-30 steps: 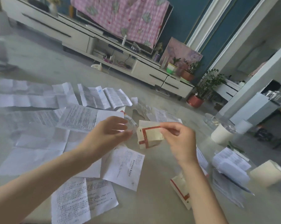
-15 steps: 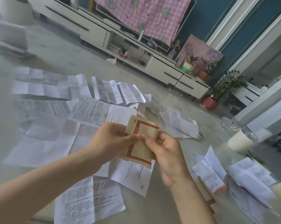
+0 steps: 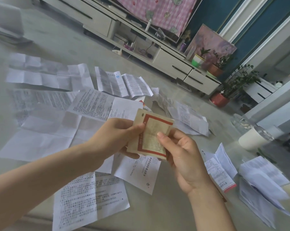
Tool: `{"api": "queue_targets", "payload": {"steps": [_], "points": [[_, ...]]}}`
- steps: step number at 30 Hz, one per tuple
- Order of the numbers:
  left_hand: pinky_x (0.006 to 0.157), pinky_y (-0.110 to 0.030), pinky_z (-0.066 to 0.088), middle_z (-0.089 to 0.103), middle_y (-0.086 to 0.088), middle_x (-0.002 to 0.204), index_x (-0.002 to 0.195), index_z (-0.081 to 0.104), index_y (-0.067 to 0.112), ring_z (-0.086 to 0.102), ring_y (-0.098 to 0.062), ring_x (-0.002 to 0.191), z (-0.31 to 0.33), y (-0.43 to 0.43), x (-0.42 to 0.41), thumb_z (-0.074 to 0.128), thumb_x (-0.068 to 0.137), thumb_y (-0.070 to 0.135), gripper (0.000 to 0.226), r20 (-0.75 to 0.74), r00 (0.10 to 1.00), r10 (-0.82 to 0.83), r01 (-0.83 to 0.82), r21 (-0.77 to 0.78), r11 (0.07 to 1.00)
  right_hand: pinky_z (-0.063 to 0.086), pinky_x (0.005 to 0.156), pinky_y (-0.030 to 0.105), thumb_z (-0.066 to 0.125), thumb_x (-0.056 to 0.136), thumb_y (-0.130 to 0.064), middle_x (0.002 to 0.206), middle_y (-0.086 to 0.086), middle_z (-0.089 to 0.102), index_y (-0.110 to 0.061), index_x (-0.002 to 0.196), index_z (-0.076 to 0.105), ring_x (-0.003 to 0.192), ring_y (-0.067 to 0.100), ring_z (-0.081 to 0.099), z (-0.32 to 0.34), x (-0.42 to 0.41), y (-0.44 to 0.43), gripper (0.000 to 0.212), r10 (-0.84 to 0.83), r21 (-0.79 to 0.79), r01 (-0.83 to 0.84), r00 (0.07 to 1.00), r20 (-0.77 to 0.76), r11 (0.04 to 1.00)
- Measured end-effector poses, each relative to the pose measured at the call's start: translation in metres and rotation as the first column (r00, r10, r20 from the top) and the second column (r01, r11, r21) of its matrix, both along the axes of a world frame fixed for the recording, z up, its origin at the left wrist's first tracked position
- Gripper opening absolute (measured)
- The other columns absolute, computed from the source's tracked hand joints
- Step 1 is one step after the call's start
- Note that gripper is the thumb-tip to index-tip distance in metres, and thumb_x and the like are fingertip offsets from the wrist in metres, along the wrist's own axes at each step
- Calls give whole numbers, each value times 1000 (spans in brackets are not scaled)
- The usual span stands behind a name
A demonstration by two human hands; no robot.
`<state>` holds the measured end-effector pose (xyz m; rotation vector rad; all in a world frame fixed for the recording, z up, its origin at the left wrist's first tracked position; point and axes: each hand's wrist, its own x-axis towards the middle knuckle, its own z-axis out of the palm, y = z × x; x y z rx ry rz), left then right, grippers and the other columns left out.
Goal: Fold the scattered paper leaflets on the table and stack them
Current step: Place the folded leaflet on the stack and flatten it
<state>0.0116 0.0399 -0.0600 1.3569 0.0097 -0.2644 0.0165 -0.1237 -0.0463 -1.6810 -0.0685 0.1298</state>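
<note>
Paper, white, far left to centre: white sheets (image 3: 45,139), opened flat and creased in grids, overlapping across the table (image 3: 154,212). From where I stand, none of them looks folded yet.

Left hand (image 3: 114,139): the forearm reaches in from the lower left and the hand is raised above the sheets. The thumb lies across the front of the tan leaflet at its left edge, with the fingers curled behind. Grasping.

Tan leaflet (image 3: 151,137): red-bordered, folded small. It is held in the air between the two hands, clear of the table, over the middle of the spread. The long axis runs away from the person, and the far end leans a little right.

Right hand (image 3: 182,157): the forearm rises from the bottom edge. The thumb tip presses on the leaflet's face near the middle, and the fingers curl round its right edge and back. Grasping too, so both hands pinch the one piece from opposite long edges.

Folded leaflets (image 3: 219,169): a small pile on the table, to the right of the grip and just beside the right wrist. More loosely folded papers lie further right.

White cylinder (image 3: 252,139): upright on the table beyond the pile and apart from it.

Note: the pile lies right of and below the held piece, and the right hand is the nearer. I judge it would carry the leaflet over, once any last crease is pressed and the left hand gives up its edge.
</note>
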Motion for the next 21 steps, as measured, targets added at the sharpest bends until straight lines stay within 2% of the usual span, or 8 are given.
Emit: {"api": "queue_targets", "payload": {"steps": [4,6,9,11,14,16,19,21], "points": [[55,-26,58,74,-13,79,90,67,8,72,-24,71,2,4,1,52,93,12,15,17,1000,-15,15,20,1000,54,66,21,54,90,-6,95,10,72,-7,102,65,84,18,68,2,1,-3,17,5,57,-4,1000,-25,998],[53,-27,57,73,-13,75,86,66,9,71,-25,68,1,5,1,46,94,3,22,30,1000,1,-2,12,1000,52,62,20,50,90,-1,88,9,71,-6,98,66,75,16,65,5,-1,-3,19,52,99,-46,997,-63,994],[50,-27,55,70,-13,70,82,64,7,70,-26,63,2,4,1,34,93,0,32,-19,1000,6,-8,-83,997,49,57,18,46,87,10,70,4,66,-13,67,67,62,13,58,3,-2,-2,37,30,103,-24,998,-57,994],[49,-28,55,68,-15,71,85,60,5,68,-27,59,3,3,2,34,95,12,29,-88,996,-23,3,-224,975,50,60,19,41,86,17,71,1,67,-15,56,64,66,13,60,1,-2,-1,49,3,26,-3,1000,18,1000],[52,-31,57,65,-18,80,93,59,4,68,-26,61,1,2,2,44,94,28,28,-137,988,-72,28,-304,952,49,59,17,39,85,19,73,-2,69,-8,61,62,65,8,62,-1,-3,2,43,-4,-88,16,991,134,996],[57,-30,58,67,-22,89,95,62,2,69,-26,68,-4,0,3,53,91,16,18,-101,993,-53,32,-202,979,49,61,20,41,88,13,77,0,69,-8,70,65,67,9,61,-2,-3,3,37,-14,-97,29,988,152,995],[59,-29,59,67,-20,88,90,66,3,69,-24,69,-8,-3,2,59,87,3,7,-38,997,60,-64,-124,990,50,61,27,42,97,-16,85,5,68,-17,99,62,69,13,62,0,-4,3,19,-25,16,24,999,35,1000],[58,-29,59,67,-15,78,84,66,5,69,-22,63,-9,-4,2,61,85,2,5,-30,993,118,-121,-139,983,51,58,27,51,88,-38,88,5,68,-17,108,57,68,14,64,1,-5,2,30,8,-9,-8,1000,-24,1000]]}}
